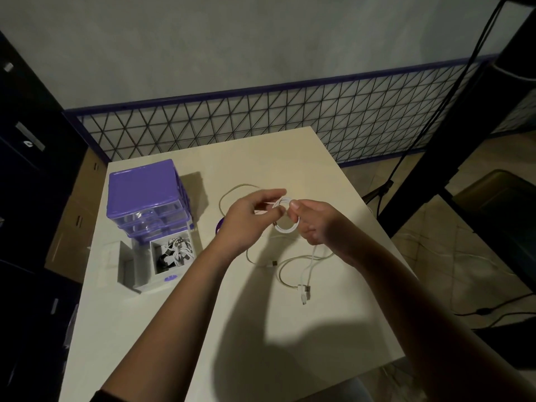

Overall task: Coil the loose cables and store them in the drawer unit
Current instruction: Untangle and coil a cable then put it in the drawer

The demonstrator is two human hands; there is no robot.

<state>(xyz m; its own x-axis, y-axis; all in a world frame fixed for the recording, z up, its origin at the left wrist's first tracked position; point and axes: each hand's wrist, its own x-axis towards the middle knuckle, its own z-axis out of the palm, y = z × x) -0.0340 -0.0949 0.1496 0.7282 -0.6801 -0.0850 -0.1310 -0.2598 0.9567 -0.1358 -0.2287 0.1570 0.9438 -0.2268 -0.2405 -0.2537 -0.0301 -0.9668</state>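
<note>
Above the middle of the cream table point(179, 329), both hands hold a small coil of white cable point(285, 227). My left hand point(249, 219) pinches the coil's top from the left, and my right hand point(313, 224) grips it from the right. The coil's tail hangs down to the table and ends in white plugs point(304, 291). A second, beige cable point(232, 192) lies loose behind and under my hands. The purple drawer unit point(148, 195) stands at the left. Its bottom drawer point(171, 256) is pulled out and holds coiled cables.
An empty clear drawer point(127, 265) lies on the table left of the open one. A purple object point(219, 226) peeks out from behind my left wrist. A wire-mesh panel point(261, 120) stands behind the table, and a dark shelf frame point(452, 169) stands at the right.
</note>
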